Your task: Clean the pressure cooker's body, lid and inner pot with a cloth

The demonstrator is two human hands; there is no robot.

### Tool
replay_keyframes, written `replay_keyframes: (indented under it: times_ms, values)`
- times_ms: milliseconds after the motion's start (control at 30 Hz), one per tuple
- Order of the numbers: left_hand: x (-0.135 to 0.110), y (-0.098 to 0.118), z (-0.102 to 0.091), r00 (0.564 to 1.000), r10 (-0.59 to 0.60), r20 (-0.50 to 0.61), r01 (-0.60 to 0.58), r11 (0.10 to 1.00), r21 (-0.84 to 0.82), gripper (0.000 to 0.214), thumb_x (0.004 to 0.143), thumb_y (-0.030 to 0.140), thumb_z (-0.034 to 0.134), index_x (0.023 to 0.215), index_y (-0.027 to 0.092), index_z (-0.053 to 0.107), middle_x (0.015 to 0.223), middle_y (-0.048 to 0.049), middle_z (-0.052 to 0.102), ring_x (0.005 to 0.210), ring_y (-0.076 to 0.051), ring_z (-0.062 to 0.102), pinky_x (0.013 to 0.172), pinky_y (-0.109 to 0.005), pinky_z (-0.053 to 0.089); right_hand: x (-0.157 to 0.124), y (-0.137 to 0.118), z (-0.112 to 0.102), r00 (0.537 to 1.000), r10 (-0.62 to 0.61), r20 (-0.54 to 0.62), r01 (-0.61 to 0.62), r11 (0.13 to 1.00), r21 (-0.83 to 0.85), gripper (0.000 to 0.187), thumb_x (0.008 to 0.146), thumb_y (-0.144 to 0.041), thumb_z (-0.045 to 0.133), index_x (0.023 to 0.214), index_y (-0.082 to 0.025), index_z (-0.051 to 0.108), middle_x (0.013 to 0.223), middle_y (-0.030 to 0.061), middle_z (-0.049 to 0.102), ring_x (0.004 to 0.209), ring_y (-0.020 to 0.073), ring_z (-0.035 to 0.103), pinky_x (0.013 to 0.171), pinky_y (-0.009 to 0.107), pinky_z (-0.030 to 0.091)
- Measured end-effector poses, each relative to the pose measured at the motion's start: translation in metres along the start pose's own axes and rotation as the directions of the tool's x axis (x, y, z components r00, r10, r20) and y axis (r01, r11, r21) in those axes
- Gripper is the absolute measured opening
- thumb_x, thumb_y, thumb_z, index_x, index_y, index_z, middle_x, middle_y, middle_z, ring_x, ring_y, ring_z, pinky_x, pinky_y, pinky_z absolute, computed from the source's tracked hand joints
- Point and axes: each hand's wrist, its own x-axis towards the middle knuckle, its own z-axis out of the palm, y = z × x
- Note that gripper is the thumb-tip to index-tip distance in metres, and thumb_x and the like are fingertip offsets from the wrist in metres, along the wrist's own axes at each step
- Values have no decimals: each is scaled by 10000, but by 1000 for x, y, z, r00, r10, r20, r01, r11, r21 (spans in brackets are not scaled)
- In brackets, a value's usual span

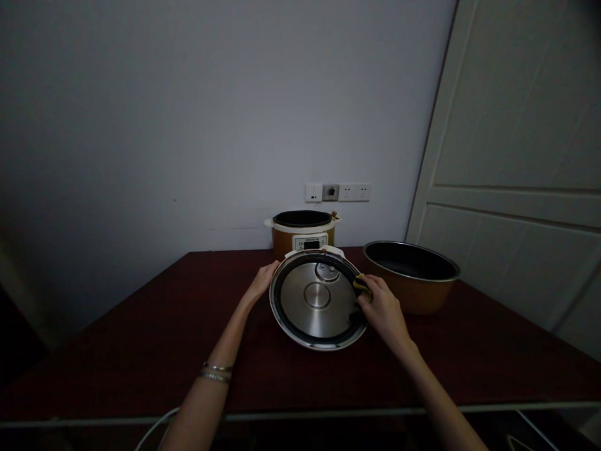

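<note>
A round cooker lid [318, 321] with a shiny metal underside and a dark sealing ring is tilted toward me above the table. My left hand [263, 279] grips its upper left rim, the fingertips hidden behind it. With my right hand [381, 304] I pinch a yellow and dark cloth or sponge [361, 285] against the ring on the lid's right side. Just behind the lid stands the rice cooker body [280, 239], its top uncovered and its control panel facing me. To the right sits the inner pot [425, 291], dark inside and orange-brown outside.
The dark red table [154, 326] has its front edge close to me. Wall sockets [354, 192] are set above its back edge. A white panelled door [511, 156] stands at the right. A pale cable [157, 426] shows below the front edge.
</note>
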Motion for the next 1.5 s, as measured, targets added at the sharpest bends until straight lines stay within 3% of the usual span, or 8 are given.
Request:
replay_keyframes:
  times_ms: [133, 367, 600, 767, 933, 1033, 1233, 1500]
  values:
    - [-1, -4, 5, 1000, 25, 10, -25, 1000, -18, 565, 754, 592, 500, 918, 83, 684, 875, -86, 707, 840, -216, 601, 804, -323, 431, -10, 0, 1, 999, -16, -30, 15, 1000, -19, 411, 792, -170, 431, 1185, -147, 551, 1226, 120, 529, 1050, 244, 557, 886, 372, 463]
    - [2, -8, 15, 993, 118, -20, -117, 993, 35, 461, 816, 479, 464, 1004, 114, 673, 1049, -102, 679, 1004, -228, 578, 912, -334, 396, -25, -3, 2, 997, -63, -51, 60, 997, -57, 425, 798, -164, 428, 1211, -206, 518, 1225, 116, 511, 1056, 258, 529, 858, 407, 466]
    - [1, -8, 24, 985, 117, -128, -106, 991, 87, 472, 865, 452, 369, 921, 96, 673, 937, -110, 695, 905, -230, 603, 875, -349, 410, -23, -26, -24, 999, -34, 22, 37, 985, -166, 360, 837, -187, 419, 1166, -242, 553, 1228, 76, 540, 943, 237, 566, 710, 345, 495]
    - [0, -13, 22, 985, 116, -128, -104, 990, 96, 480, 867, 464, 376, 911, 90, 673, 902, -107, 697, 875, -227, 605, 842, -337, 418, 18, -65, -28, 976, -203, -80, 195, 976, -101, 440, 849, -139, 392, 1271, -221, 484, 1319, 58, 494, 1060, 235, 506, 820, 339, 470]
    - [1, -17, 21, 976, 176, -126, -156, 975, 158, 465, 875, 467, 371, 850, 109, 666, 842, -87, 689, 826, -219, 598, 792, -323, 433, 82, -95, 8, 957, -287, 49, 291, 953, -82, 438, 826, -76, 393, 1239, -161, 510, 1231, 104, 563, 1040, 251, 490, 861, 360, 440]
    - [2, -16, 22, 973, 202, -110, -181, 968, 173, 461, 885, 455, 363, 875, 112, 671, 881, -86, 694, 855, -221, 601, 814, -332, 436, 103, -107, 32, 915, -390, 105, 401, 907, -131, 399, 837, -82, 402, 1201, -153, 549, 1263, 97, 550, 1094, 268, 432, 862, 357, 441]
    - [1, -10, 23, 967, 224, -122, -205, 968, 146, 394, 874, 380, 405, 966, 123, 689, 1020, -103, 695, 975, -234, 608, 907, -346, 419, 105, -116, 59, 752, -606, 260, 652, 742, -156, 372, 876, -90, 372, 1186, -157, 566, 1294, 91, 530, 1152, 245, 393, 828, 332, 468]
    - [-1, -8, 22, 969, 229, -88, -213, 964, 156, 420, 887, 362, 377, 1075, 123, 668, 1087, -102, 678, 1014, -228, 600, 938, -351, 409, 112, -94, 51, 856, -471, 213, 512, 827, -231, 353, 890, -113, 363, 1140, -167, 606, 1230, 93, 578, 1098, 248, 429, 801, 332, 463]
